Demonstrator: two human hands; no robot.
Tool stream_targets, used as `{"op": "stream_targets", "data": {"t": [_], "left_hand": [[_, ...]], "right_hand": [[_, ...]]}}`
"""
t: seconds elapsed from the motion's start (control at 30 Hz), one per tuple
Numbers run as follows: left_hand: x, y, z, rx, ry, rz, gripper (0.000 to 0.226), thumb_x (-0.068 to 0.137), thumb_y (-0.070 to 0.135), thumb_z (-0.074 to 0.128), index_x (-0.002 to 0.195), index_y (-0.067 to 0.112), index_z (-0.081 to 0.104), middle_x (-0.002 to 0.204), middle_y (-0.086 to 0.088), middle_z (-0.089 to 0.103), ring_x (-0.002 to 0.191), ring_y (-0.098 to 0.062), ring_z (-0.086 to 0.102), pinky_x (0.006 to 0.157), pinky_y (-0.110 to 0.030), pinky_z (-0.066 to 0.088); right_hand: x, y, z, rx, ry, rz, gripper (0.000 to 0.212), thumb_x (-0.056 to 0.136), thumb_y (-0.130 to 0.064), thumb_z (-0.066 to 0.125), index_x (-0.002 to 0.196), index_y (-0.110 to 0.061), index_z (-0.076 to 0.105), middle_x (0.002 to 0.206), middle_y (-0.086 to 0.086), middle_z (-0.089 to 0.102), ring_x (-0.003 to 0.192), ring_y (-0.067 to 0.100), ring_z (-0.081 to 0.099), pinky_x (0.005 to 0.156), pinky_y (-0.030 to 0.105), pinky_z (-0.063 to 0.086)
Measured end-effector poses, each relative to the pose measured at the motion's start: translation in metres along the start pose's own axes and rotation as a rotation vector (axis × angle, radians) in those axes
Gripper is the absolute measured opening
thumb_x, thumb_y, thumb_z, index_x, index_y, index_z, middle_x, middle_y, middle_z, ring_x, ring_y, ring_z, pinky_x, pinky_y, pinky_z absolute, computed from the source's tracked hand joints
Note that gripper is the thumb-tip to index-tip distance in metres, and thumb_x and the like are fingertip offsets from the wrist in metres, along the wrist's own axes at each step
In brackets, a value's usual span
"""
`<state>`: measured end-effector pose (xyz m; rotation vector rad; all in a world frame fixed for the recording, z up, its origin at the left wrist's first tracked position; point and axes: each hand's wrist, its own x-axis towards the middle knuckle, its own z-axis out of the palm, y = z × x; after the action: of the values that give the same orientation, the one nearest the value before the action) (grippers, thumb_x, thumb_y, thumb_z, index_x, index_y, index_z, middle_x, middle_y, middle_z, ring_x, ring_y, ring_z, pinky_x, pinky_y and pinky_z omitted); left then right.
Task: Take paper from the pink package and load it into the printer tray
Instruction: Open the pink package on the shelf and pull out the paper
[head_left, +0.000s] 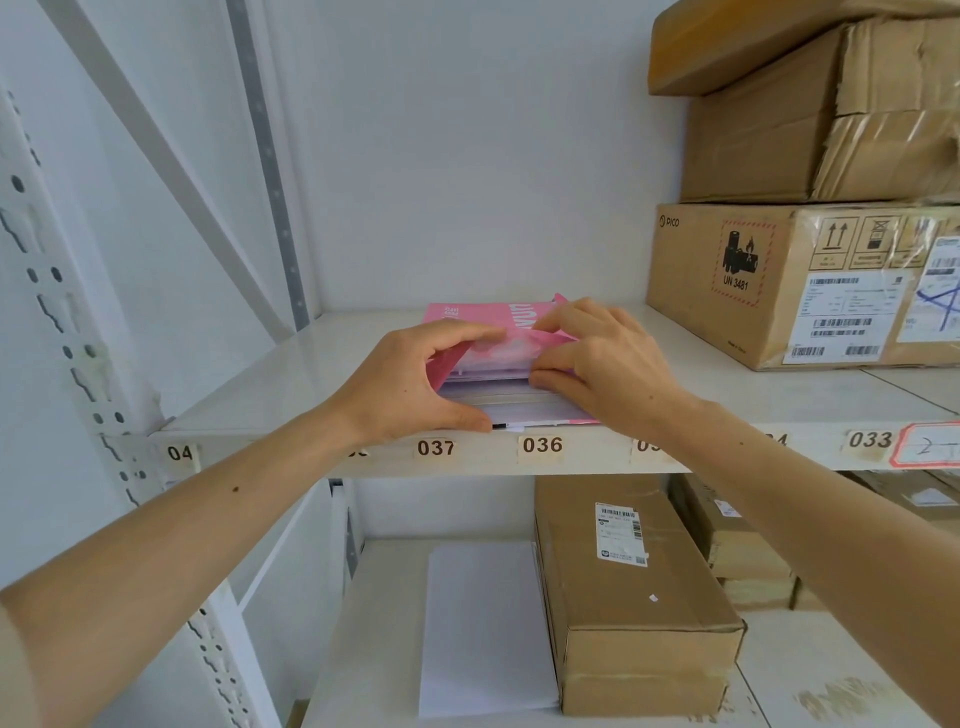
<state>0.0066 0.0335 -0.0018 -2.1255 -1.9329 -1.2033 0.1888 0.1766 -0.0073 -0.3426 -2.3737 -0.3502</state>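
The pink package (485, 332) is lying on the shelf (249, 395) at its front edge, above the labels 037 and 036, its open end facing the person. Both hands are working at that opening. The left hand (415, 379) is curling around the package's left side, thumb under the paper (509, 400) near the shelf edge, fingers pinching the pink flap. The right hand (602, 358) is resting just beside it on the right, fingertips gripping the torn wrapper and pressing on the white stack.
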Motion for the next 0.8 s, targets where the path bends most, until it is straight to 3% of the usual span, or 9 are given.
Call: {"op": "stream_targets", "data": {"t": [0.1, 0.2, 0.33, 0.47, 0.53, 0.7, 0.8], "left_hand": [[0.0, 0.0, 0.0, 0.0, 0.002, 0.001, 0.079, 0.057, 0.028, 0.092, 0.128, 0.033, 0.058, 0.123, 0.022, 0.062, 0.118, 0.003, 0.054, 0.099, -0.013, 0.041], [-0.001, 0.0, 0.0, -0.009, 0.005, 0.006, 0.08, 0.057, 0.027, 0.092, 0.129, 0.032, 0.058, 0.124, 0.02, 0.063, 0.117, 0.001, 0.055, 0.1, -0.017, 0.042], [-0.002, -0.001, 0.002, -0.012, 0.008, 0.004, 0.077, 0.058, 0.026, 0.092, 0.128, 0.032, 0.059, 0.121, 0.014, 0.065, 0.109, -0.015, 0.06, 0.096, -0.03, 0.044], [-0.006, -0.001, 0.003, 0.008, -0.007, 0.013, 0.072, 0.061, 0.025, 0.09, 0.127, 0.028, 0.061, 0.121, 0.015, 0.065, 0.112, -0.007, 0.059, 0.095, -0.02, 0.044], [-0.008, -0.002, 0.003, 0.016, -0.024, 0.028, 0.072, 0.063, 0.025, 0.089, 0.128, 0.027, 0.06, 0.124, 0.013, 0.065, 0.114, -0.003, 0.058, 0.096, -0.016, 0.043], [-0.018, -0.005, 0.0, -0.048, -0.105, -0.003, 0.073, 0.064, 0.026, 0.088, 0.131, 0.027, 0.059, 0.129, 0.013, 0.062, 0.12, -0.005, 0.057, 0.102, -0.027, 0.046], [-0.027, -0.003, -0.001, -0.145, -0.132, 0.044, 0.052, 0.073, 0.034, 0.077, 0.123, 0.022, 0.066, 0.133, 0.008, 0.061, 0.127, -0.008, 0.053, 0.106, -0.026, 0.04]], "right_hand": [[-0.003, 0.001, 0.009, -0.052, 0.108, -0.079, 0.031, 0.087, -0.033, 0.051, 0.075, -0.019, 0.076, 0.104, 0.004, 0.069, 0.099, 0.022, 0.052, 0.085, 0.033, 0.035], [-0.005, 0.001, 0.013, -0.074, 0.134, -0.115, 0.031, 0.088, -0.027, 0.05, 0.075, -0.012, 0.073, 0.111, 0.008, 0.067, 0.104, 0.025, 0.052, 0.089, 0.034, 0.035], [-0.01, 0.002, 0.008, -0.092, 0.14, -0.181, 0.017, 0.089, -0.019, 0.06, 0.078, -0.011, 0.07, 0.123, 0.01, 0.063, 0.114, 0.03, 0.053, 0.094, 0.037, 0.037], [-0.02, 0.002, 0.005, -0.106, 0.212, -0.284, 0.01, 0.088, -0.009, 0.065, 0.078, -0.008, 0.066, 0.126, 0.013, 0.062, 0.116, 0.029, 0.05, 0.093, 0.038, 0.038], [-0.024, 0.001, 0.004, -0.132, 0.256, -0.347, 0.012, 0.089, -0.006, 0.063, 0.078, -0.004, 0.066, 0.123, 0.015, 0.064, 0.112, 0.032, 0.056, 0.091, 0.04, 0.043], [-0.034, -0.01, -0.002, -0.152, 0.373, -0.461, 0.009, 0.084, 0.002, 0.065, 0.076, -0.001, 0.066, 0.108, 0.016, 0.07, 0.098, 0.033, 0.064, 0.085, 0.042, 0.048], [-0.042, -0.016, -0.008, -0.149, 0.379, -0.468, 0.01, 0.085, 0.002, 0.064, 0.076, -0.003, 0.067, 0.1, 0.012, 0.072, 0.092, 0.03, 0.065, 0.081, 0.038, 0.047]]}}
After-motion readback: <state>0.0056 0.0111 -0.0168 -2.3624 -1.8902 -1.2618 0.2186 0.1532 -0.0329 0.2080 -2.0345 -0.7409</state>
